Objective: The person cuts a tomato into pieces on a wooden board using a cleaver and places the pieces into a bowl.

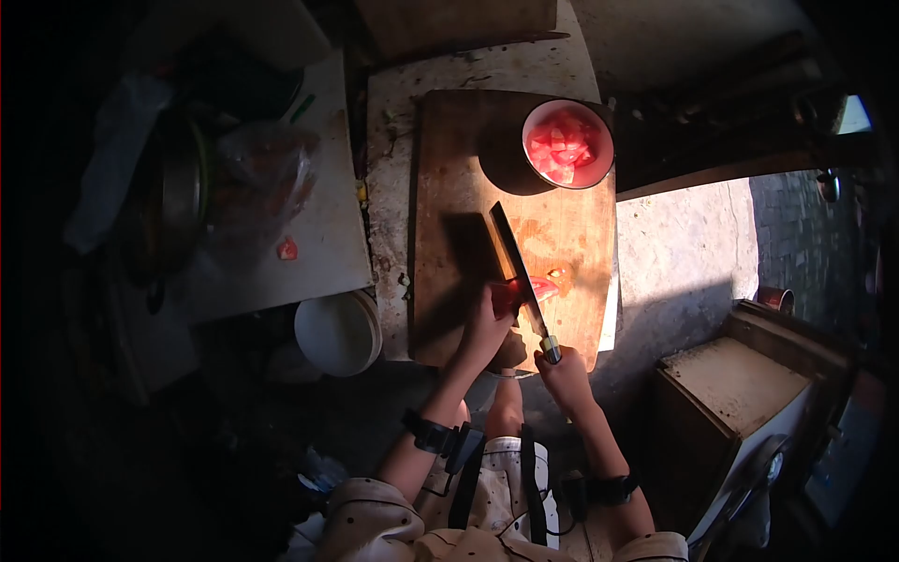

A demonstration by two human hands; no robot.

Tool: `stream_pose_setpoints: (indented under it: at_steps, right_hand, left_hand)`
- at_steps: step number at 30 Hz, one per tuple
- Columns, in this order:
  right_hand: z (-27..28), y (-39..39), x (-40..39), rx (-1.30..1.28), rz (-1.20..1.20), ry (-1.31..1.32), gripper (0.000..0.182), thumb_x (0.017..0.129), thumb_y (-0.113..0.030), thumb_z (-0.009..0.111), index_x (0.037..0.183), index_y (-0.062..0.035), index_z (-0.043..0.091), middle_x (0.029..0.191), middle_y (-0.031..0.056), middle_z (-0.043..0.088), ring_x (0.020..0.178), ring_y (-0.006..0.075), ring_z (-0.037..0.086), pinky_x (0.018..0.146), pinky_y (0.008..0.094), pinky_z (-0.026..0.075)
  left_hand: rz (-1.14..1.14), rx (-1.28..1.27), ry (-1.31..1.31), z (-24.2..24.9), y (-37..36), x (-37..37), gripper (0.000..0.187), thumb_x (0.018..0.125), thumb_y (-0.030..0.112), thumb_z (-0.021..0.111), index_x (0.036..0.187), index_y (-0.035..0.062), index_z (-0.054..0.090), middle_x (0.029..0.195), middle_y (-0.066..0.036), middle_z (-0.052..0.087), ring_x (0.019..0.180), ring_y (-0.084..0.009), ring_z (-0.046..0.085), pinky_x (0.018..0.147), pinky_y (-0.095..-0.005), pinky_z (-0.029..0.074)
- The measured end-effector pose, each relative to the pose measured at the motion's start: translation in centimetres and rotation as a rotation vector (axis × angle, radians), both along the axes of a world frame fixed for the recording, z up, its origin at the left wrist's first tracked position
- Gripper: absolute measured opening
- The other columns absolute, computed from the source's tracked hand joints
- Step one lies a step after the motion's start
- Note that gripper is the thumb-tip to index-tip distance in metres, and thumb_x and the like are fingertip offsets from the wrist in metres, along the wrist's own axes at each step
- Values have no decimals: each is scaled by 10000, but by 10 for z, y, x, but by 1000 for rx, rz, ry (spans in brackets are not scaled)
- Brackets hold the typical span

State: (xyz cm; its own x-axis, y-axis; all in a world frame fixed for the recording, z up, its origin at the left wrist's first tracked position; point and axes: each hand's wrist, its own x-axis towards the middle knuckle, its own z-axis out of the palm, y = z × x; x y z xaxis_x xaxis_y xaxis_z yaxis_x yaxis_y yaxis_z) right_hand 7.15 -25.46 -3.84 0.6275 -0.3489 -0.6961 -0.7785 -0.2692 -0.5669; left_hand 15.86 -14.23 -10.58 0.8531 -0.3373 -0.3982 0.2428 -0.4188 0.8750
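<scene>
My right hand (564, 375) is wrapped round the handle of a long knife (518, 262), whose blade points up and slightly left over the wooden cutting board (449, 150). Left of the blade, my left hand (489, 318) grips a red piece of food (507, 295), close against the knife. Another red piece (542, 288) lies on the board just right of the blade, beside a small pale bit (557, 273). A bowl (601, 169) filled with red chunks (562, 145) stands at the board's back right corner.
A white table (328, 225) at the left bears a clear plastic bag (272, 169) and a small red piece (287, 248). Below it stands a white bucket (337, 334). A wooden cabinet (735, 389) is at the lower right.
</scene>
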Motion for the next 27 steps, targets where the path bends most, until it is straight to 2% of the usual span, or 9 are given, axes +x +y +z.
stream_pose_setpoints:
  at_steps: [3, 5, 11, 17, 20, 21, 23, 25, 27]
  right_hand:
    - [-10, 3, -5, -27, -14, 9, 224, 719, -174, 535, 647, 39, 526, 565, 240, 501, 600, 399, 532, 536, 428, 417]
    - [-30, 7, -9, -22, 25, -77, 278, 726, -203, 548, 600, 36, 483, 497, 193, 478, 486, 316, 529, 473, 392, 387]
    - [-54, 0, 12, 106, -61, 40, 254, 721, -186, 533, 598, 31, 487, 487, 189, 485, 465, 307, 530, 455, 384, 401]
    - [-45, 8, 17, -76, 17, -139, 243, 723, -174, 526, 619, 44, 495, 498, 194, 492, 500, 319, 543, 465, 384, 396]
    - [-37, 5, 19, -20, 0, -155, 265, 724, -186, 549, 619, 50, 492, 493, 182, 477, 483, 286, 534, 465, 377, 384]
    - [-31, 5, 21, 7, -13, -102, 246, 719, -195, 549, 661, 43, 525, 543, 210, 500, 540, 330, 541, 502, 388, 403]
    - [-15, 5, 22, 40, -31, -45, 240, 713, -205, 548, 703, 35, 559, 593, 238, 522, 598, 374, 547, 540, 399, 422]
    - [2, 5, 21, 31, -22, -97, 235, 722, -193, 560, 689, 40, 547, 566, 218, 513, 553, 356, 533, 521, 379, 414]
    - [16, -3, 17, 29, -50, -163, 234, 725, -188, 571, 681, 40, 541, 551, 204, 505, 525, 340, 518, 512, 363, 408]
  left_hand:
    - [20, -25, -39, -8, 0, -5, 262, 680, -8, 563, 924, 6, 470, 855, -141, 571, 823, -238, 578, 701, -306, 451]
    - [47, -95, -21, -14, 2, -7, 236, 687, -6, 559, 907, 4, 474, 842, -135, 573, 804, -224, 582, 681, -295, 454]
    - [-25, -127, 16, 3, 3, 2, 162, 727, 16, 543, 870, -2, 468, 819, -110, 578, 753, -185, 587, 644, -273, 465]
    - [55, -197, 21, -16, 14, -3, 225, 737, 10, 525, 955, -7, 471, 818, -132, 567, 732, -190, 580, 646, -274, 476]
    - [14, 4, 47, -14, 23, -1, 294, 732, -6, 490, 1025, 2, 462, 878, -162, 525, 783, -233, 555, 663, -297, 473]
    - [13, 6, 50, -14, 25, -1, 294, 732, -6, 490, 1025, 2, 462, 878, -162, 525, 783, -233, 555, 663, -297, 473]
    - [-87, 129, -238, -10, 26, 2, 347, 715, -46, 489, 1055, 20, 471, 916, -101, 484, 759, -168, 529, 618, -238, 442]
    - [-100, 196, -419, 6, 26, 6, 394, 691, -46, 503, 1070, 49, 447, 951, -137, 452, 884, -296, 479, 767, -334, 412]
    - [-88, 145, -473, 21, 20, 11, 426, 668, -21, 540, 1076, 48, 438, 984, -150, 453, 908, -320, 457, 806, -362, 387]
